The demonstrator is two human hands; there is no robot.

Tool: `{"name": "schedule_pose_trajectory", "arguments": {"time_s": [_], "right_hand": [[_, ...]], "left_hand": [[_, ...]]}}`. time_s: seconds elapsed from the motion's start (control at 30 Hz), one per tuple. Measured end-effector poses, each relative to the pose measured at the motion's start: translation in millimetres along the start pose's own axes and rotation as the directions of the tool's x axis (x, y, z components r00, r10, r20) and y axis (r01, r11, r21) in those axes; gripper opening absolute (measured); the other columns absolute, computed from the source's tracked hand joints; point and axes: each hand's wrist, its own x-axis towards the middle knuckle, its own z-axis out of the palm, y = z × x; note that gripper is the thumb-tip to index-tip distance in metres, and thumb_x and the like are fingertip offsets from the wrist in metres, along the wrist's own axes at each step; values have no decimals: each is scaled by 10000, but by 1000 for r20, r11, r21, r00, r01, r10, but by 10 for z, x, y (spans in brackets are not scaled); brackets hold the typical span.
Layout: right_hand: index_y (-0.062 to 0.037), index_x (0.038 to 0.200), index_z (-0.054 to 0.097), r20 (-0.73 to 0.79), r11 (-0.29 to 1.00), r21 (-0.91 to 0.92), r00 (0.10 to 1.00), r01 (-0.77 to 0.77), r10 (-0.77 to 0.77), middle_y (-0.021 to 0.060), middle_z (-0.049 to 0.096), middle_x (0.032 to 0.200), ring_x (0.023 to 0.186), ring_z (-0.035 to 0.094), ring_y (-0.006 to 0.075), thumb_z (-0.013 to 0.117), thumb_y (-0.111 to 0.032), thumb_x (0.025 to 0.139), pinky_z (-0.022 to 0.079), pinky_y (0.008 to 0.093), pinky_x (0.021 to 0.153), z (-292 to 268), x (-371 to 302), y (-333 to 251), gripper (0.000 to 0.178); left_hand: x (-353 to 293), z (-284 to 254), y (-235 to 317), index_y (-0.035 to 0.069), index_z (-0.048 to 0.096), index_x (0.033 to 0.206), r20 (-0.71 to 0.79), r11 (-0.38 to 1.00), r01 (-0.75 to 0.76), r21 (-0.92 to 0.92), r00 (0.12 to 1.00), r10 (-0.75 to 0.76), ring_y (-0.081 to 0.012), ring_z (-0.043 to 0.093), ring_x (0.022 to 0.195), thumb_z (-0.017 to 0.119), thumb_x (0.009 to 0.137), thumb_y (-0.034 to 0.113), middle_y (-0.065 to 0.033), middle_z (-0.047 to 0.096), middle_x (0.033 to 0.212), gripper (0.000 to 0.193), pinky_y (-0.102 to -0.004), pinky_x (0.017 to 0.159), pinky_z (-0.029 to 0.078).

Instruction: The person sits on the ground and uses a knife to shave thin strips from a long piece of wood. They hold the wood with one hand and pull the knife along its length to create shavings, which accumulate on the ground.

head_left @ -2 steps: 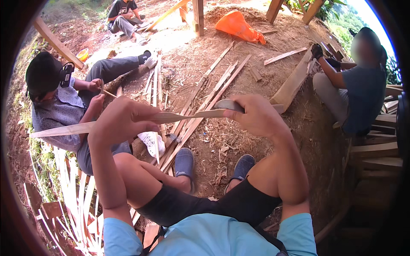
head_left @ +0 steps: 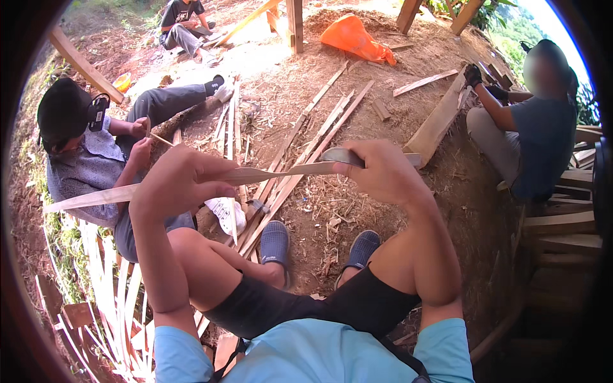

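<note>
A long, thin strip of pale wood [head_left: 281, 172] stretches across in front of me, held up above my knees. My left hand [head_left: 177, 182] is closed round its left part, thumb towards the middle, and the tapered end sticks out past the wrist. My right hand [head_left: 387, 172] is closed on a knife [head_left: 343, 156], whose short grey blade shows beside the thumb and lies against the strip. The knife's handle is hidden by the fingers. Behind that hand a pale end pokes out; I cannot tell whether it belongs to the strip or the knife.
Long wooden slats [head_left: 306, 156] lie on the shaving-strewn ground ahead. A person [head_left: 83, 153] works wood close on my left; another in gloves [head_left: 543, 137] sits at right by a plank [head_left: 437, 121]. Further off are a seated person [head_left: 185, 29] and an orange sheet [head_left: 357, 39]. Stacked wood [head_left: 562, 223] stands right.
The strip's left end has dipped slightly, and the knife blade has tilted a little. Both hands keep their hold.
</note>
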Motion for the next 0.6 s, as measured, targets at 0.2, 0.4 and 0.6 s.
{"name": "schedule_pose_trajectory", "arguments": {"time_s": [0.2, 0.4, 0.6], "right_hand": [[-1, 978, 592, -254, 992, 96, 966, 78, -51, 50, 563, 662, 535, 518, 133, 634, -136, 819, 404, 278, 486, 94, 60, 121, 213], [3, 1000, 582, -396, 970, 64, 898, 235, -192, 74, 628, 809, 626, 599, 128, 610, -12, 801, 456, 240, 483, 96, 149, 257, 202], [-1, 926, 569, -518, 879, 86, 774, 470, -364, 87, 640, 854, 544, 575, 96, 567, -21, 845, 461, 226, 466, 123, 269, 208, 84]], "left_hand": [[27, 95, -94, 31, 646, 954, -44, 979, -125, 161, 990, 133, -68, 508, 509, 723, 713, 144, -68, 609, 621, 278, -240, 494, 380], [41, 304, -69, 18, 581, 757, -94, 985, -91, 148, 990, 105, -159, 490, 477, 743, 689, 202, -93, 515, 537, 255, -290, 474, 366], [-126, 688, -18, 41, 496, 687, -376, 928, -4, 372, 914, 155, -302, 520, 512, 704, 725, 206, -111, 521, 566, 268, -370, 474, 381]]}}
